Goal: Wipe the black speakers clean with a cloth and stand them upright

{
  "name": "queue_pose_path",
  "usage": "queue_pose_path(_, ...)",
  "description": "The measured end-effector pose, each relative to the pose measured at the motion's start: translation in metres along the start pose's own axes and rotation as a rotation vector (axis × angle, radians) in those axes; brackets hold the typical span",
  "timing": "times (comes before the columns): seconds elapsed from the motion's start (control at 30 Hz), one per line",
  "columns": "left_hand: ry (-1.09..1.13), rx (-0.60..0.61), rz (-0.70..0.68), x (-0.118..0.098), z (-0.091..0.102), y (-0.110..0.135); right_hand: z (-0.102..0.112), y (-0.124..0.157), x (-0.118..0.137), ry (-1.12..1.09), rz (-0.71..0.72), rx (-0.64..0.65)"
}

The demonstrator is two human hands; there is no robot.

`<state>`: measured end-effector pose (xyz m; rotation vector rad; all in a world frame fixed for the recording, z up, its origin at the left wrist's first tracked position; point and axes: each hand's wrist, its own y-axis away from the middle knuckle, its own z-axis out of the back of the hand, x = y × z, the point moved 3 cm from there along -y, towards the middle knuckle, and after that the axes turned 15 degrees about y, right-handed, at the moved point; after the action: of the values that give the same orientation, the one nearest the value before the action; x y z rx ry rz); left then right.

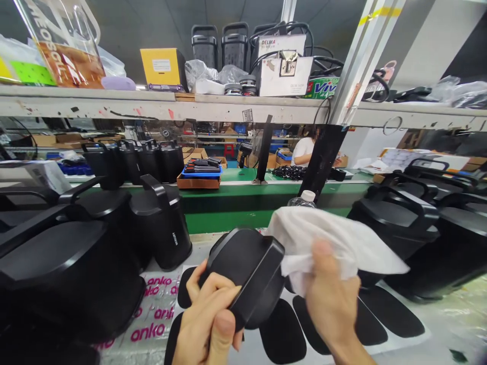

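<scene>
My left hand [213,317] is wrapped round a black handled unit [243,274], which looks like a portable speaker. It is tilted so that its smooth top and the flat bar across it face me. In my right hand [331,299] is a white cloth [304,238], bunched at the fingers, with a loose end spread to the right. The cloth hangs close beside the unit's right edge; whether they touch, I cannot tell. Both the cloth and the right hand are blurred. Under my hands lies a white sheet with rounded black pads [283,332].
Similar black units stand at the left [160,223] and at the right [395,218]. A clear bottle [302,198] stands behind the cloth. Past the green belt [205,213] are a blue tray [201,171] and a person [304,149]. Boxes line the overhead shelf [213,109].
</scene>
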<state>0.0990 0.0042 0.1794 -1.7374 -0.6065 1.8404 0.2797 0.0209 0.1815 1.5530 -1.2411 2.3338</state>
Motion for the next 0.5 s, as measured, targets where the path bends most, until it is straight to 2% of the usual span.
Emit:
queue_pose_path(0.1,0.094,-0.001,-0.004,0.003,0.000,0.004,0.010,0.000,-0.004,-0.115,-0.165,-0.188)
queue_pose_path(0.2,0.149,-0.018,-0.029,0.004,-0.001,0.005,0.010,0.012,-0.010,-0.139,-0.232,-0.198)
queue_pose_path(0.37,0.176,-0.035,-0.041,0.004,-0.002,0.004,0.009,0.028,-0.019,-0.155,-0.181,-0.239)
queue_pose_path(0.5,0.186,-0.026,-0.049,0.002,-0.002,0.003,0.007,0.031,-0.020,-0.123,-0.066,-0.179)
